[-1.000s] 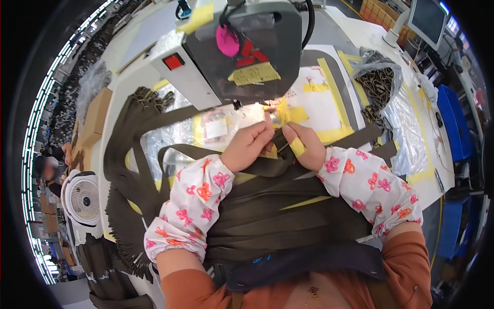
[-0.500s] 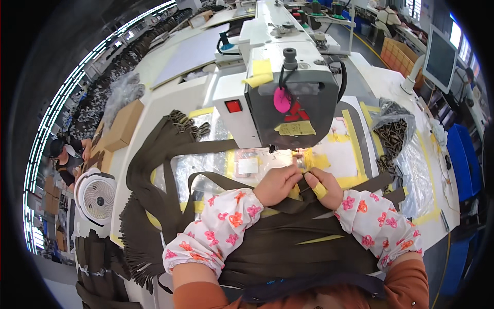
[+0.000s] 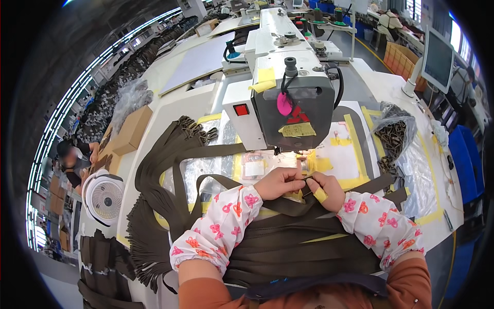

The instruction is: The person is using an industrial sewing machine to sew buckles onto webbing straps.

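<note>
My left hand (image 3: 278, 184) and my right hand (image 3: 328, 191) meet just in front of the sewing machine (image 3: 293, 105), fingers pinched close together. Between them they grip a dark olive webbing strap (image 3: 293, 207), which loops below my fingers. Yellow tape wraps one finger of the right hand. Whether a metal buckle sits in the strap at my fingertips is hidden. Beneath my forearms lie several flat olive straps (image 3: 303, 250). To the left, a thick bundle of the same webbing (image 3: 167, 154) ends in metal hooks (image 3: 198, 129) and spills over the table edge.
Metal buckles fill a clear plastic bag (image 3: 392, 136) on the right. A monitor (image 3: 437, 59) stands behind it, with blue bins (image 3: 465, 159) beside the table. On the left are a white fan (image 3: 105, 198), a cardboard box (image 3: 131, 131) and another person (image 3: 77, 159) at work.
The view has shifted slightly, so the scene sits a little farther right. My left fingers have moved slightly around the strap; both hands stay on it.
</note>
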The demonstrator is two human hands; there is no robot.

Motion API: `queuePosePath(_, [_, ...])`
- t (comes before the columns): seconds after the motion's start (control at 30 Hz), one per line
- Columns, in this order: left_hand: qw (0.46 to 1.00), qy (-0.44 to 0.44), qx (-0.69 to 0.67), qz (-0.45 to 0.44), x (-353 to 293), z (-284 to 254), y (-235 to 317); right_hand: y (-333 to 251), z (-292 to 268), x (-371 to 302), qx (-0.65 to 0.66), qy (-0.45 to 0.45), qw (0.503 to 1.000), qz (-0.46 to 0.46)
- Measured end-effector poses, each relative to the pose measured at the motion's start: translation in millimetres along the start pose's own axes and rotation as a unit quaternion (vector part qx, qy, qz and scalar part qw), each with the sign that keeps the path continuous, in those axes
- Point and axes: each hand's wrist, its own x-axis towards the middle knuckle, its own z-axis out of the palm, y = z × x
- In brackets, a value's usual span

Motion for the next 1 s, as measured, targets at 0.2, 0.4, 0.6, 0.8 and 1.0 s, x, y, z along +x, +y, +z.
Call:
queuePosePath(0.2, [0.998,0.058,0.03,0.003,4.0,-6.6,5.2,16.3,4.7,12.6,-0.004,0.039,0.999,-0.018])
queuePosePath(0.4, [0.995,0.04,0.085,0.018,7.2,-7.2,13.9,15.8,-1.0,18.7,0.008,0.04,0.999,-0.015])
queuePosePath(0.6, [0.995,0.042,0.081,0.028,8.1,-5.7,4.9,13.7,-1.1,15.7,0.016,0.019,1.0,-0.004])
queuePosePath(0.8, [0.992,0.098,0.07,0.029,3.4,6.2,8.5,5.2,-4.6,13.1,0.008,0.0,1.0,-0.002])
queuePosePath(1.0, [0.798,0.07,0.414,0.433,-10.0,64.6,46.1,8.9,-13.3,31.9,0.328,0.035,0.887,0.323])
